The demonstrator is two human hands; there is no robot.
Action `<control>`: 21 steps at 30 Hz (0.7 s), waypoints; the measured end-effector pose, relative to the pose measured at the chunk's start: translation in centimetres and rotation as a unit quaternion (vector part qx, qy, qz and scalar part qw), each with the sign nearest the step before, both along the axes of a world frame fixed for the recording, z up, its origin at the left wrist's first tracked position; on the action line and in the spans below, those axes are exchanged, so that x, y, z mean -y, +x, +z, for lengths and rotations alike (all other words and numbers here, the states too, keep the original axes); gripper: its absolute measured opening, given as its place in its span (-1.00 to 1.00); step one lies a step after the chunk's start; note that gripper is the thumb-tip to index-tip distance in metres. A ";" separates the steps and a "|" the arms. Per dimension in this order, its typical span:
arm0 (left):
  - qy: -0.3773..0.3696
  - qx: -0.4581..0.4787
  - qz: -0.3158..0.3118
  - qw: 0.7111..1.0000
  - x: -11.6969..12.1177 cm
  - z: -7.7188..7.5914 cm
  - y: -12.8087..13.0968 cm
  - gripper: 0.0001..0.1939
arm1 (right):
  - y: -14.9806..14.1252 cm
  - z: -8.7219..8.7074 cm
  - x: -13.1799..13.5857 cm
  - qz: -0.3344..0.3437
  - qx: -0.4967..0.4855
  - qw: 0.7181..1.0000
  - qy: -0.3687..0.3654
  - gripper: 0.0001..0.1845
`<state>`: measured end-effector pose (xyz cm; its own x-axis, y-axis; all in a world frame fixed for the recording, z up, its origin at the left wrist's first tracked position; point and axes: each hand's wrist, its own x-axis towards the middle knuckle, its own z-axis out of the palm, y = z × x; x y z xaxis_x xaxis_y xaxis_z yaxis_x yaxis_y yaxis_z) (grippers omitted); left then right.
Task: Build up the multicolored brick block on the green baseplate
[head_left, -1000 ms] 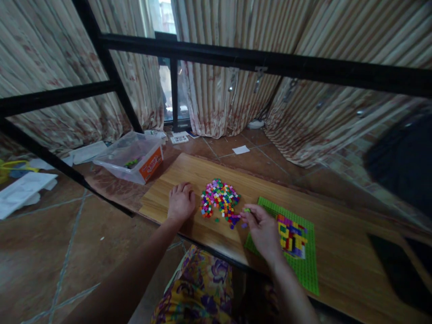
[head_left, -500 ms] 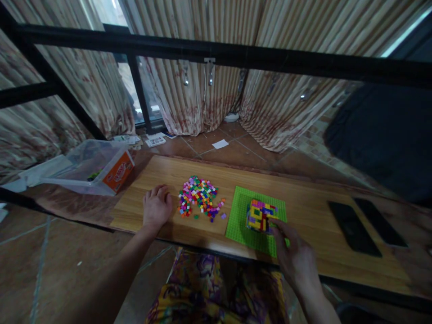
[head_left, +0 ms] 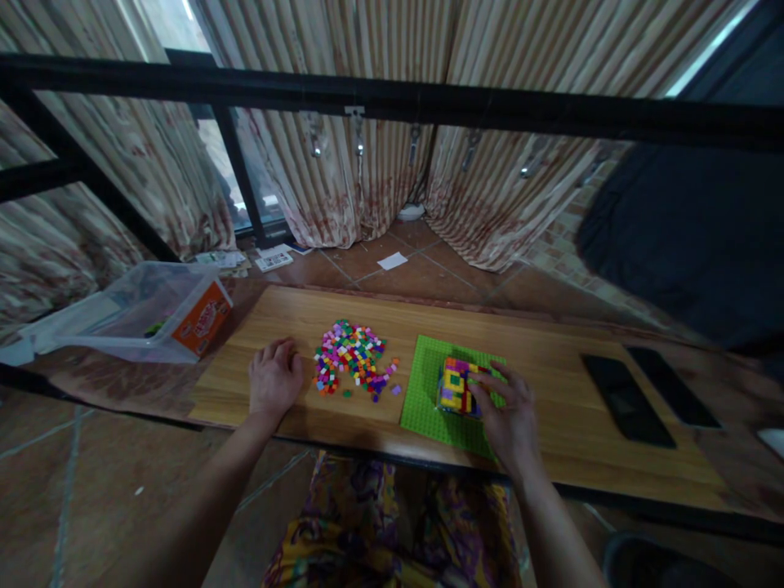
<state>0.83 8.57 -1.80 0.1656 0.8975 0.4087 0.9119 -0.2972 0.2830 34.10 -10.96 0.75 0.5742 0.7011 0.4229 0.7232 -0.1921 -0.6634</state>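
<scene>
A bright green studded baseplate (head_left: 422,400) lies on the wooden board. On it stands a low, blocky build of toy bricks (head_left: 454,384), its top yellow, red, orange and purple. My right hand (head_left: 511,416) has its thumb and fingers bent over the build's right side, touching it and hiding that part. A loose pile of small, many-coloured toy bricks (head_left: 352,351) is spread to the left of the baseplate. Left of the pile, my left hand (head_left: 275,380) rests on the board with loosely bent fingers, and no brick shows in it.
Two dark flat phone-like slabs (head_left: 628,400) (head_left: 674,385) lie at the right. A clear plastic box (head_left: 147,302) with an orange label stands beyond the board's left end. A black metal bar (head_left: 392,94) crosses in front of the striped curtains (head_left: 367,180).
My right hand has moved further over the build, its fingers now reaching across the upper right side. My left hand stays on the board. The whole view has shifted slightly.
</scene>
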 end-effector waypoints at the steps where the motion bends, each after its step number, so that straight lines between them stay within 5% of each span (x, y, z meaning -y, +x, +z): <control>1: -0.001 0.000 -0.001 1.000 0.0 0.0 0.0 -0.64 | 0.1 -0.3 0.0 -0.004 -0.002 1.000 -0.002 -0.71; 13: 0.002 -0.001 -0.001 1.000 0.1 0.1 0.0 -0.65 | -0.1 -1.3 0.0 -0.007 -0.069 0.998 0.009 -0.70; 21: -0.003 0.004 0.003 1.000 0.1 0.1 0.1 -0.66 | 0.2 -2.2 -0.5 -0.010 -0.197 0.980 0.033 -0.65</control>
